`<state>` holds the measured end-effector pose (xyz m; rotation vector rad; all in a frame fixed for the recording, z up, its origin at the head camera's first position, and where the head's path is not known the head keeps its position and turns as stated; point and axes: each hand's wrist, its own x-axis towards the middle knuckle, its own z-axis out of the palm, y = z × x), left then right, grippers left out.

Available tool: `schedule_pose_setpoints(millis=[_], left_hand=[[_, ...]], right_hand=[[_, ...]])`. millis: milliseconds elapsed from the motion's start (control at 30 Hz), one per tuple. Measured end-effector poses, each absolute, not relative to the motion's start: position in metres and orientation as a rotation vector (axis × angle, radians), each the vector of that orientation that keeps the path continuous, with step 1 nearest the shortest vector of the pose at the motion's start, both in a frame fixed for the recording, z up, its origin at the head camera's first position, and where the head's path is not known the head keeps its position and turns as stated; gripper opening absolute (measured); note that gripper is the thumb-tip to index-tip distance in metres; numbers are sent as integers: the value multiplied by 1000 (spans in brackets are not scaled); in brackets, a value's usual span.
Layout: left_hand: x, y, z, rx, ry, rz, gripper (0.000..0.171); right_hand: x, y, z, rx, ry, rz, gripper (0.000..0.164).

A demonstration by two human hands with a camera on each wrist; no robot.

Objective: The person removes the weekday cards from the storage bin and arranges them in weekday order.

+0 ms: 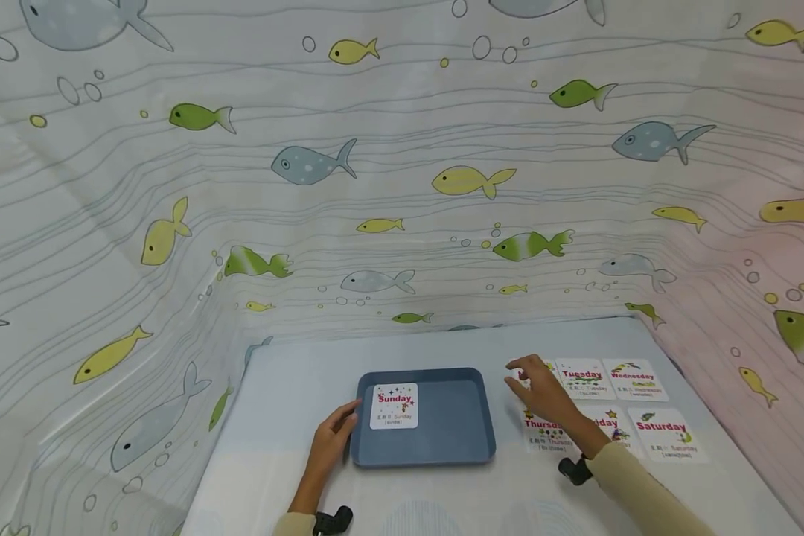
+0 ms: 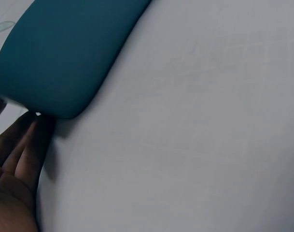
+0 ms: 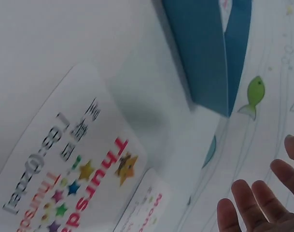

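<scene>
A blue-grey tray [image 1: 445,443] lies on the table, and the Sunday card [image 1: 394,417] sits in its left half. My left hand [image 1: 328,443] is at the tray's left side, its fingertips right at the rim; in the left wrist view those fingers [image 2: 33,150] are fairly straight. My right hand [image 1: 543,391] hovers over the cards at the right, thumb and fingers apart with nothing between them. It partly covers the Monday card [image 3: 149,205] and the Friday card [image 1: 610,424]. Below it is the Thursday card [image 1: 549,439].
To the right of that hand lie the Tuesday card [image 1: 583,380], the Wednesday card [image 1: 636,381] and the Saturday card [image 1: 670,439], in two rows. A fish-patterned curtain [image 1: 402,253] surrounds the table [image 1: 275,387] at the back and sides.
</scene>
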<state>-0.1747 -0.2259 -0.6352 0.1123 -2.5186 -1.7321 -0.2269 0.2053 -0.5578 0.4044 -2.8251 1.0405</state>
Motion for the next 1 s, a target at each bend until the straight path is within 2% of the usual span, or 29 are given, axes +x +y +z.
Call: schedule_pose_setpoints(millis=[367, 667, 1000], left_hand=[[-162, -217, -605, 102, -2495, -1762, 31], [-173, -225, -630, 115, -2495, -1761, 33], [-174, -225, -636, 118, -2506, -1749, 31]], right_hand=[[-236, 140, -552, 748, -2779, 1057, 33], [-251, 108, -556, 828, -2882, 1070, 42], [-262, 78, -566, 1017, -2924, 1052, 45]])
